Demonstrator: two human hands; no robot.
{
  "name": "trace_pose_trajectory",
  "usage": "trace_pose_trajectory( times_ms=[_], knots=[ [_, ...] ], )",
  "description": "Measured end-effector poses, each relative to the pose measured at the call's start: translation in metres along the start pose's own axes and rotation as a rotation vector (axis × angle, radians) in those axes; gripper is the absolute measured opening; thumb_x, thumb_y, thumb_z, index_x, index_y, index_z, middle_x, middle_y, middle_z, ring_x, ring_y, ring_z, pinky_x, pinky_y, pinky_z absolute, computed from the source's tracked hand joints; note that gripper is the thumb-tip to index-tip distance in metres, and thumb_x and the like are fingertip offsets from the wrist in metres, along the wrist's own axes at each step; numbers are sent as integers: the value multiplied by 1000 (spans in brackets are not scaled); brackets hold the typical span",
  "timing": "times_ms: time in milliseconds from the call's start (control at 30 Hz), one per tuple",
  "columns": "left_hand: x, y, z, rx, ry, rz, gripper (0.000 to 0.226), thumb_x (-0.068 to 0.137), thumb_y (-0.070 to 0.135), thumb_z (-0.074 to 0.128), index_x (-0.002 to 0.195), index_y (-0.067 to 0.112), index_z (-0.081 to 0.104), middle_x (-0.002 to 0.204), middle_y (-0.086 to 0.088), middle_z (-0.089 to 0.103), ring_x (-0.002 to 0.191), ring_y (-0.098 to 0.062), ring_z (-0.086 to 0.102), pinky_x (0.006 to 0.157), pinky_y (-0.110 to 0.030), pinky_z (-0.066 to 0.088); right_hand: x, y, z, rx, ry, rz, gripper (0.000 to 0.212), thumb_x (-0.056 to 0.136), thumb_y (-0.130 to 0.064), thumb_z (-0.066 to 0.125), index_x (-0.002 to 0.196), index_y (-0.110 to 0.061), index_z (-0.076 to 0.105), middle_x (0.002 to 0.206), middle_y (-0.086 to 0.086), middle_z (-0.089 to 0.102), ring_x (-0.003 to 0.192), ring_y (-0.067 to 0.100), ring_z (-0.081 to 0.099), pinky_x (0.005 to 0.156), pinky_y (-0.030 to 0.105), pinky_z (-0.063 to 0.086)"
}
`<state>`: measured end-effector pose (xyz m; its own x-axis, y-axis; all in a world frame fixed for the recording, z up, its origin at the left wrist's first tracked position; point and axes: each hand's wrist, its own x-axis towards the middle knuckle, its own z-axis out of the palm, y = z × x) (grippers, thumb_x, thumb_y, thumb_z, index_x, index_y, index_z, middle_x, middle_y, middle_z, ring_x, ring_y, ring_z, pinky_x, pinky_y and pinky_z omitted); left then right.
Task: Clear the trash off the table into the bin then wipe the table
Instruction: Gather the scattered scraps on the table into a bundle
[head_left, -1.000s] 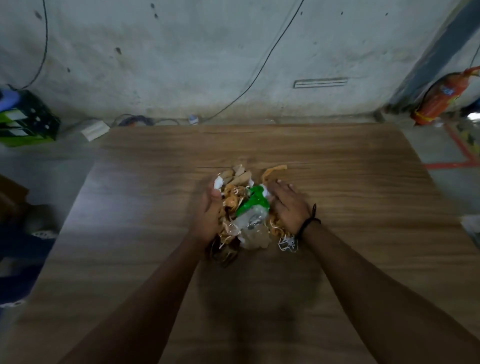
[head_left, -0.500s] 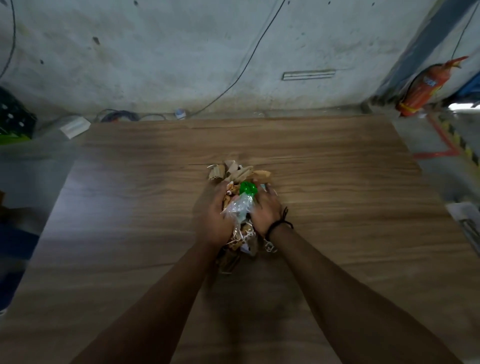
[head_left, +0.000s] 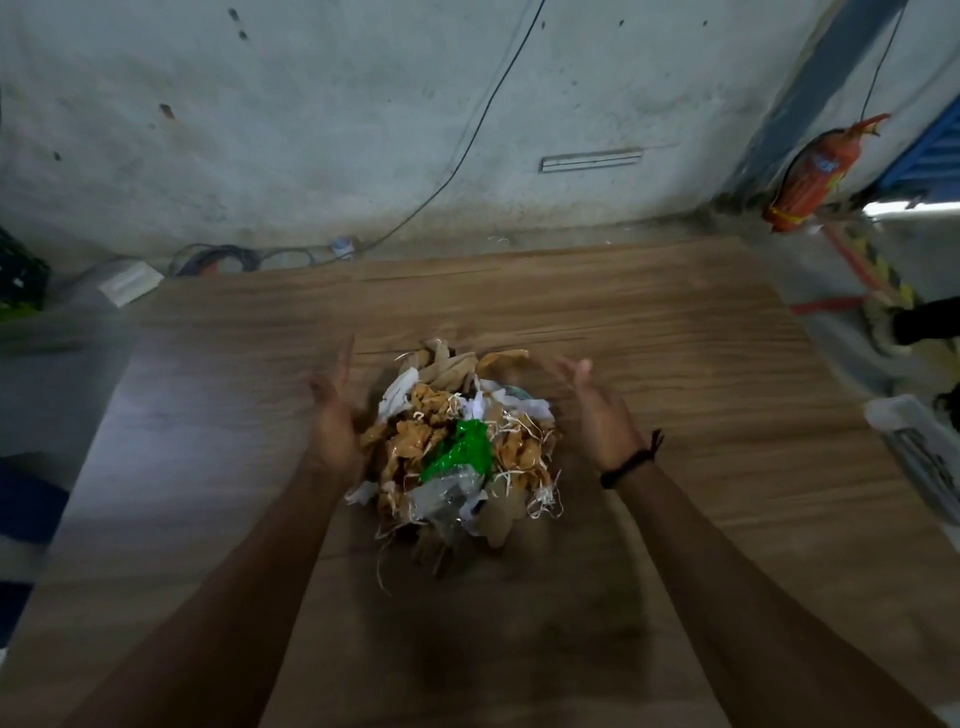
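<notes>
A heap of trash (head_left: 457, 447) lies in the middle of the wooden table (head_left: 675, 364): brown paper scraps, white paper, pale shredded strips, a green wrapper (head_left: 460, 452) and clear plastic. My left hand (head_left: 332, 421) stands open just left of the heap, palm toward it, its heel close to the scraps. My right hand (head_left: 597, 415) is open to the right of the heap, fingers spread and apart from it. Neither hand holds anything. No bin is in view.
A concrete wall runs behind the table, with cables (head_left: 218, 260) and a white box (head_left: 130, 283) on the floor at the back left. An orange fire extinguisher (head_left: 815, 176) stands at the right. A white container (head_left: 924, 457) sits beyond the table's right edge.
Both hands were pressed together around the heap half a second ago. They have now let go and spread apart, and the trash has loosened into a wider pile.
</notes>
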<state>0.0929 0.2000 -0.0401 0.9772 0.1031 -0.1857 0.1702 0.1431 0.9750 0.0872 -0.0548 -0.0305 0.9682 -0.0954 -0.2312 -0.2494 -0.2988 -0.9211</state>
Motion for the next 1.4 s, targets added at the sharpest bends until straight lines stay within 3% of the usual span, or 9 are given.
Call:
trace_pose_trajectory(
  times_ms=[133,300,533,667,833,1000,1100,1200,1400],
  knots=[
    [24,4,15,252,-200,4,54,98,53,17,145,31,29,155,2,27,138,-12,31,116,-41,26,-37,3,46,9,68,-52,77,77,-79,35,138,-32,38,141,-7,43,132,12,39,101,22,35],
    [14,-15,49,147,-339,-60,58,87,42,54,134,7,50,129,-13,59,118,-21,57,99,-34,44,-43,11,112,-202,154,-150,108,65,-91,27,146,-21,29,151,5,34,140,19,30,115,39,29],
    [21,-52,52,248,-29,-60,57,72,78,51,91,30,74,93,-5,75,94,-26,69,90,-53,52,-22,15,132,-128,261,-108,69,84,-59,24,134,-16,47,134,4,53,126,21,46,107,35,37],
    [20,-47,49,251,-29,-23,53,78,75,44,97,32,70,98,0,73,97,-21,67,93,-53,49,-18,18,123,-165,181,-117,54,92,-49,33,131,-16,49,131,6,54,123,21,48,105,38,39],
    [13,7,27,85,-190,-70,51,86,68,24,128,48,45,147,-6,44,135,-26,41,112,-54,29,-22,8,82,90,11,-92,48,97,-51,27,138,-32,41,143,-5,47,130,9,42,110,35,36],
    [-19,30,7,96,51,132,46,104,39,13,130,28,49,148,0,40,136,-7,33,104,-13,31,-16,-12,39,194,39,-61,44,100,-47,26,129,-28,54,128,-5,59,115,6,51,100,30,41],
    [-50,-5,-7,314,304,200,44,95,56,26,123,38,54,137,10,50,128,-4,42,113,-42,31,6,-21,26,33,123,-126,45,98,-46,34,117,-18,62,111,-4,66,104,11,60,93,30,47],
    [-92,-47,-1,581,262,155,70,82,79,26,140,40,36,151,1,34,139,-25,31,107,-60,32,44,-22,16,-394,94,-184,71,84,-72,22,118,-24,61,123,5,63,118,25,55,103,44,40],
    [-104,-62,40,633,278,106,82,74,87,22,146,50,8,161,0,4,148,-23,1,116,-61,7,97,-14,31,-658,-199,-175,67,87,-70,21,139,-34,41,152,3,35,141,25,29,116,48,21]
  ],
)
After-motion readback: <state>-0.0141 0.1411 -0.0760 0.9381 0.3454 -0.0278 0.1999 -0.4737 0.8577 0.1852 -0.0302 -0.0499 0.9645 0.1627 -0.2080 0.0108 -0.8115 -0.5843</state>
